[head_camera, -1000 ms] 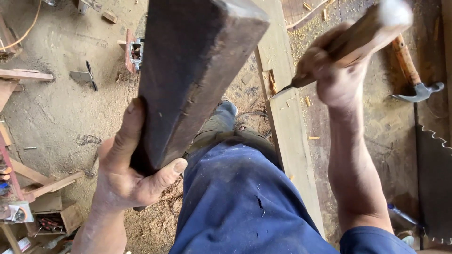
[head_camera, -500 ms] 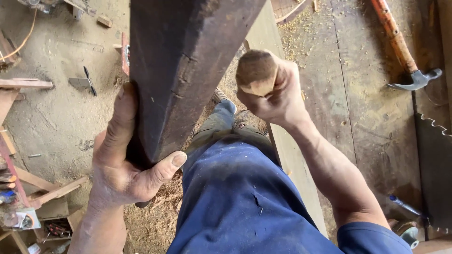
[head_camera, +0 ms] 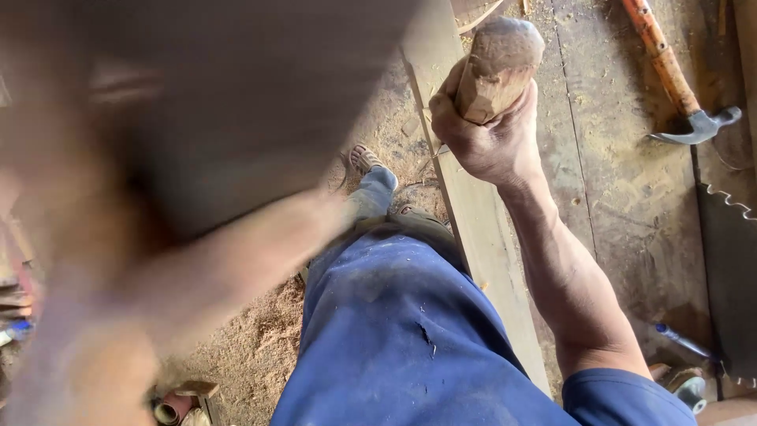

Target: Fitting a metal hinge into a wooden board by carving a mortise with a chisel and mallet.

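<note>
My right hand (head_camera: 485, 142) is shut around the thick wooden handle of a chisel-like tool (head_camera: 497, 67), raised over a long pale plank (head_camera: 489, 260) on the floor. A large dark wooden block (head_camera: 221, 102) fills the upper left, close to the camera and smeared by motion. My left hand (head_camera: 236, 268) and forearm are a blurred streak under that block and seem to grip it. My leg in blue trousers (head_camera: 394, 331) stretches down the middle, with a sandalled foot (head_camera: 364, 162) beside the plank.
A claw hammer with an orange handle (head_camera: 670, 79) lies on the floor boards at the upper right. A toothed saw blade (head_camera: 729, 276) runs along the right edge. Sawdust (head_camera: 252, 347) covers the ground at the lower left, next to small rolls and scraps.
The dark block and my left arm have swung and are now heavily blurred. My right hand has shifted up and to the right with the tool handle.
</note>
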